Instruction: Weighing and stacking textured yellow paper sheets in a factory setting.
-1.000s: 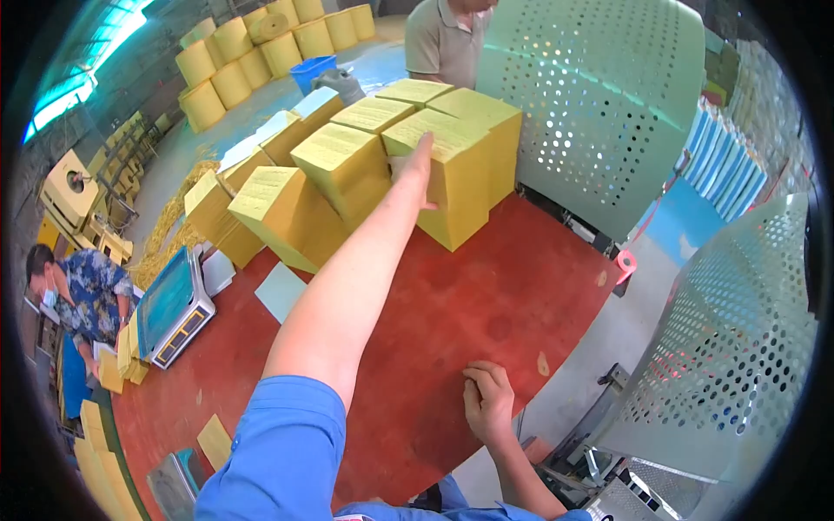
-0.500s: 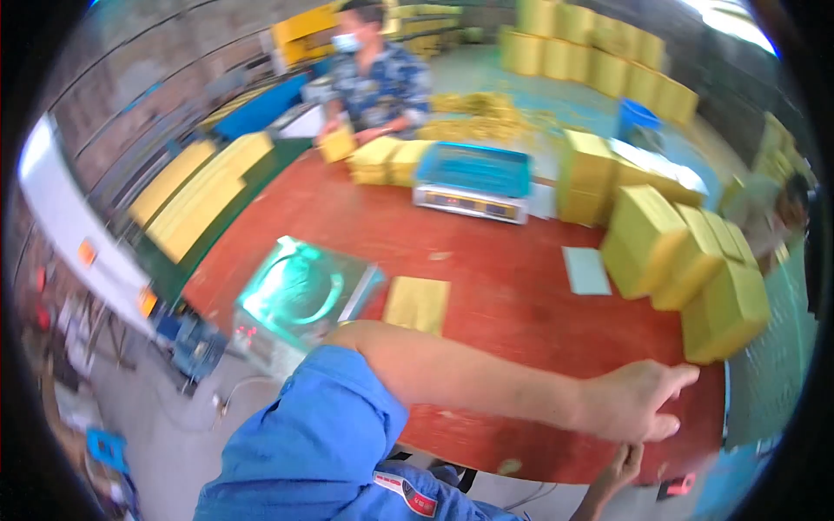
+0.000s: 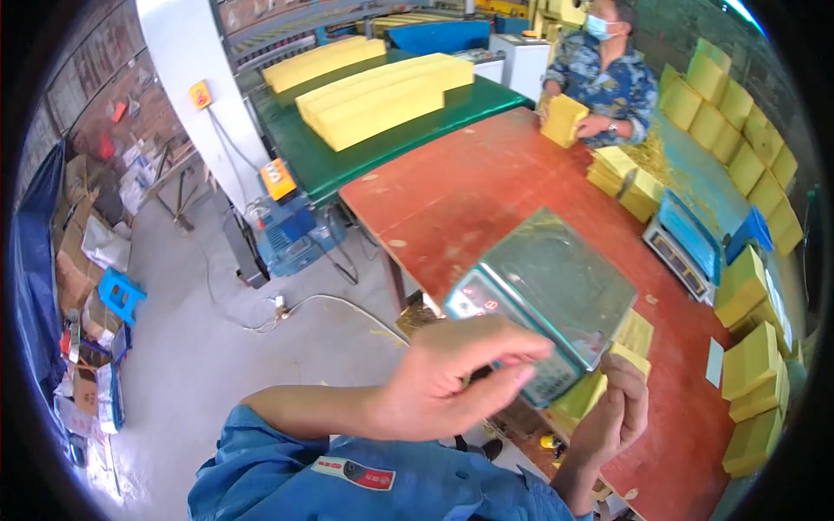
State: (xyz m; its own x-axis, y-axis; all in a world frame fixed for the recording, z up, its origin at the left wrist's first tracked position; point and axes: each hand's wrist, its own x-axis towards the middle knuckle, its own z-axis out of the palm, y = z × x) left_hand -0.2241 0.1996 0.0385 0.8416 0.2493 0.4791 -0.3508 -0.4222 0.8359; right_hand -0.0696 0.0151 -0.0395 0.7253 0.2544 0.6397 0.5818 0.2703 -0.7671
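The right hand (image 3: pixel 612 417) has its grip pinched on a thin yellow paper stack (image 3: pixel 608 382) just beside the scale (image 3: pixel 543 300) on the red worktop (image 3: pixel 486 191). The left hand (image 3: pixel 452 373) hovers half-open and empty. Looks like weighing time; the stack probably needs setting flat on the pan.

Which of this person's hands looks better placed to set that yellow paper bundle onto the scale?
Probably the right hand: it already grips the yellow paper bundle at the near edge of the scale. The left hand is empty, fingers loosely curled.
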